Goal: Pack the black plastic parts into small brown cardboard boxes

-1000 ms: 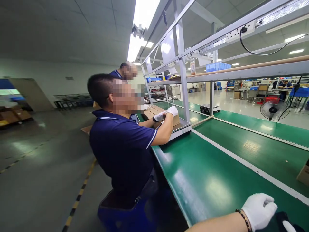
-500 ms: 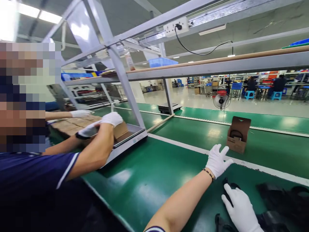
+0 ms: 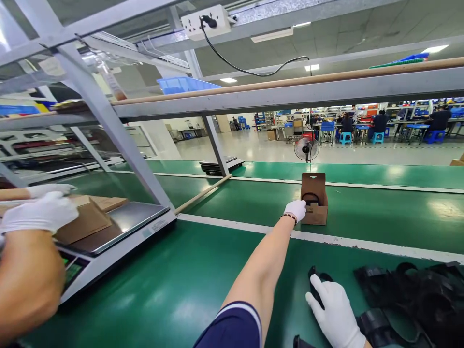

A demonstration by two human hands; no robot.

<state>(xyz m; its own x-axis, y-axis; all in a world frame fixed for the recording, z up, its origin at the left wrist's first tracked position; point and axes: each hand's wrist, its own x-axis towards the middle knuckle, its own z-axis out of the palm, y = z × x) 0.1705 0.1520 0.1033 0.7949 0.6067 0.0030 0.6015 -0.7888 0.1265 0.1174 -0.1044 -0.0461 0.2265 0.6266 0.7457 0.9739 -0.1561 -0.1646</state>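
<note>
Left hand [image 3: 296, 210]: gloved, arm stretched far across the bench [image 3: 203, 270]; the grip is closing on the near left edge of the box [image 3: 314, 199], fingers touching the cardboard. Whether it is fully clamped I cannot tell, since the fingertips are hidden behind the hand.
Right hand [image 3: 335, 311]: gloved, low at the near edge, fingers loosely together and laid on a black part [image 3: 316, 285]; it presses on the part and does not lift it.
Box: small brown carton, upright, lid flap raised at the back, a dark round item sitting inside. It stands on the far green belt [image 3: 380, 212], just beyond the white stripe [image 3: 362, 241].
Black parts [image 3: 416, 295]: a loose heap on the bench, right of the right hand.
Scale [image 3: 119, 227]: at left, a co-worker's gloved hand [image 3: 39, 212] resting on a carton [image 3: 85, 220] that lies on its tray; well apart from the box.
Fan [image 3: 306, 149]: behind the box, on the far side, not touching it.
Doing it well, as I judge it: take the box by its side wall, thumb and fingers on opposite faces, not by the open flap, which would bend. Keep it upright so the dark item stays seated. With the arm so extended, draw the box in low and straight over the stripe, clear of the heap of parts.
Risk: a one-edge pinch could tip the box toward the lid.
</note>
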